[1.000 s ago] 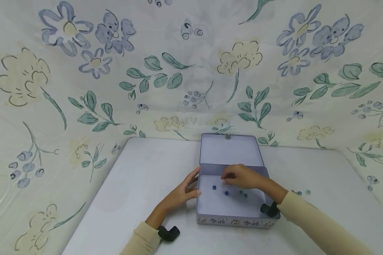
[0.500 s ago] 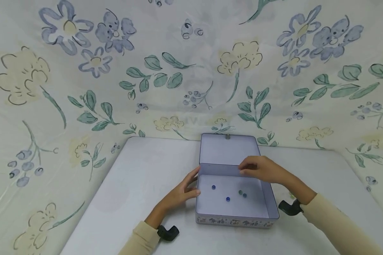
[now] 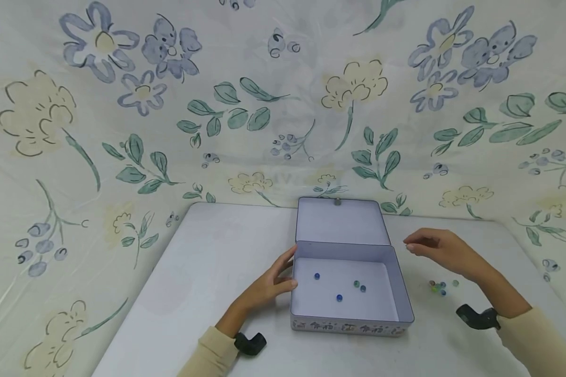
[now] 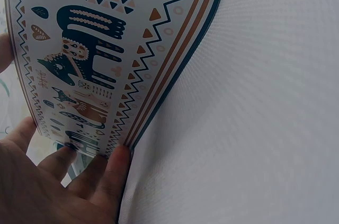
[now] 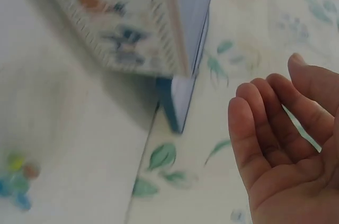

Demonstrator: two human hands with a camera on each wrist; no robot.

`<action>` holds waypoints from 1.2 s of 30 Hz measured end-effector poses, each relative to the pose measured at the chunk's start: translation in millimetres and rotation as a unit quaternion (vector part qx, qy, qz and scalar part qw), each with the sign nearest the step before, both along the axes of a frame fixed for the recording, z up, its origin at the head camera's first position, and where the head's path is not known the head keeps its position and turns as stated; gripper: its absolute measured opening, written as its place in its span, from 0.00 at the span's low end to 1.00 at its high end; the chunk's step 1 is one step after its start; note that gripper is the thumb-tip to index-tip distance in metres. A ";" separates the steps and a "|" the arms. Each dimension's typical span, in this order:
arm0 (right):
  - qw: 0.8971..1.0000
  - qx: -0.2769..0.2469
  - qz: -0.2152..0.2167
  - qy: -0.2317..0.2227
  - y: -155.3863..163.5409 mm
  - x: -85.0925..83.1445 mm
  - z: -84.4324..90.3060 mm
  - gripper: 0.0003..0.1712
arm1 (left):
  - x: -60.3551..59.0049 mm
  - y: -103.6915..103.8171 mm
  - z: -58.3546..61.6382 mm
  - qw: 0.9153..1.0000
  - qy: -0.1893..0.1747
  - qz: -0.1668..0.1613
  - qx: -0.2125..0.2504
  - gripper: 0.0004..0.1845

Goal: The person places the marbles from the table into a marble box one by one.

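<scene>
An open lidded tin box (image 3: pixel 351 325) with a patterned outside and pale lilac inside stands on the white table. Several marbles lie apart on its floor: a blue marble (image 3: pixel 317 276) at the left, another blue marble (image 3: pixel 339 298) nearer the front, and a green marble (image 3: pixel 356 284) beside a darker blue one. My left hand (image 3: pixel 267 285) rests its extended fingers against the box's left side; in the left wrist view the fingertips (image 4: pixel 119 155) touch the printed wall. My right hand (image 3: pixel 445 251) hovers right of the box, fingers loosely bent, nothing in it in the right wrist view.
A small cluster of coloured marbles (image 3: pixel 436 288) sits on the table right of the box, below my right hand, with a pale green marble (image 3: pixel 455 283) slightly apart. The raised lid (image 3: pixel 340 222) leans back near the floral cloth (image 3: pixel 283 131) behind the table.
My right hand has moved from over the box's inside out to the right, beyond its wall. One blue marble in the box has rolled toward the front. The left hand stays put.
</scene>
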State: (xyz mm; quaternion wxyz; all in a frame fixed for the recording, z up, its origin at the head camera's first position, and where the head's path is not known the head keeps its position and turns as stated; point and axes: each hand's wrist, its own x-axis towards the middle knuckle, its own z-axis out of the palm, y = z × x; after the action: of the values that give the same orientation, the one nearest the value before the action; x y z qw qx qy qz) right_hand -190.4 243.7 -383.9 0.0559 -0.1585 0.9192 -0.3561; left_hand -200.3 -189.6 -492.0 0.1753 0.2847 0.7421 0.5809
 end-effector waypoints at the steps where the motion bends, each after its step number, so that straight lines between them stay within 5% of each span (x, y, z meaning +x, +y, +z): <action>1: 1.000 0.001 -0.008 -0.002 6.9 2.1 -0.2 0.15 | -0.2 0.2 0.4 1.000 0.001 0.000 0.001 0.45; 12: 0.995 -0.013 -0.101 -0.021 66.0 23.6 -11.1 0.21 | -2.4 0.5 -1.9 1.000 0.006 0.000 0.002 0.44; 24: 0.987 0.054 -0.150 -0.018 93.5 37.3 -54.4 0.24 | -2.6 1.9 -0.6 1.000 0.005 -0.003 -0.002 0.45; 36: 0.973 0.042 -0.215 -0.068 101.8 46.0 -79.4 0.30 | -0.2 1.6 -0.5 1.000 0.004 -0.003 -0.001 0.44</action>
State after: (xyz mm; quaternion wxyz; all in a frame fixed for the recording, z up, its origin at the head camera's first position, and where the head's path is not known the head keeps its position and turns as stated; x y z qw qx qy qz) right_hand -144.4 345.4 -463.2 0.0472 0.0696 0.9400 -0.3306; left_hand -200.5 -188.0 -492.4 0.1745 0.2884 0.7428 0.5785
